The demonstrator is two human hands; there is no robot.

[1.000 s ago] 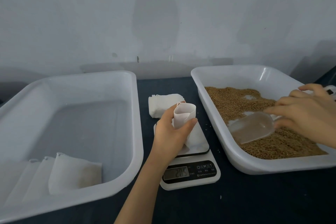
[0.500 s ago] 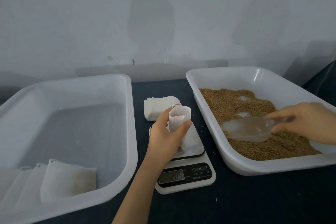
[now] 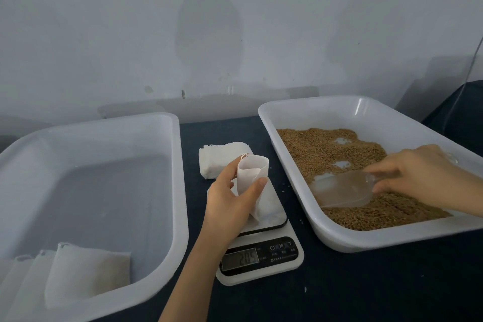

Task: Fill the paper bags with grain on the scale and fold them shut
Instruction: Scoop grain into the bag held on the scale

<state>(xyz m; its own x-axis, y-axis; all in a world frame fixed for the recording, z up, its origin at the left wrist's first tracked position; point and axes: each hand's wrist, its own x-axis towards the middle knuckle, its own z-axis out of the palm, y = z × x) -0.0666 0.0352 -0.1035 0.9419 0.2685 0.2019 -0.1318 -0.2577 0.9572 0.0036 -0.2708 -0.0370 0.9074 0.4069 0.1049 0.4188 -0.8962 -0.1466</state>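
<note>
The left hand's (image 3: 230, 201) grip is pinching the bag (image 3: 252, 172) between thumb and fingers, keeping its mouth rounded open while its base is resting on the scale (image 3: 261, 276) plate just under the grip. That hold is staying as it was a second ago, and the display (image 3: 240, 259), nearer the person, is still showing the same digits, so no grain is going in yet. What is changing lies out to the right of that grip. The right hand (image 3: 418, 172), its grip curling round the handle of the scoop (image 3: 342, 192), is bringing the scoop from a nose-down tilt to lying nearly flat on the grain (image 3: 326, 146), mouth pointing back toward the bag. This is probably starting a fresh scoopful, with pouring and folding still waiting. The bag is looking thin, white and softly creased, its paper holding a curl. The scoop is looking like clear rigid plastic, rounded like a half-tube, seemingly carrying little. The grain is lying as a loose tan bed with bare patches in a glossy white tray (image 3: 379, 239). Just beyond the left grip, a stack (image 3: 222, 157) of flat bags is lying on the dark surface (image 3: 379, 287). Further left, what are looking like filled bags (image 3: 86, 274) are leaning in a second tray (image 3: 181, 191).
</note>
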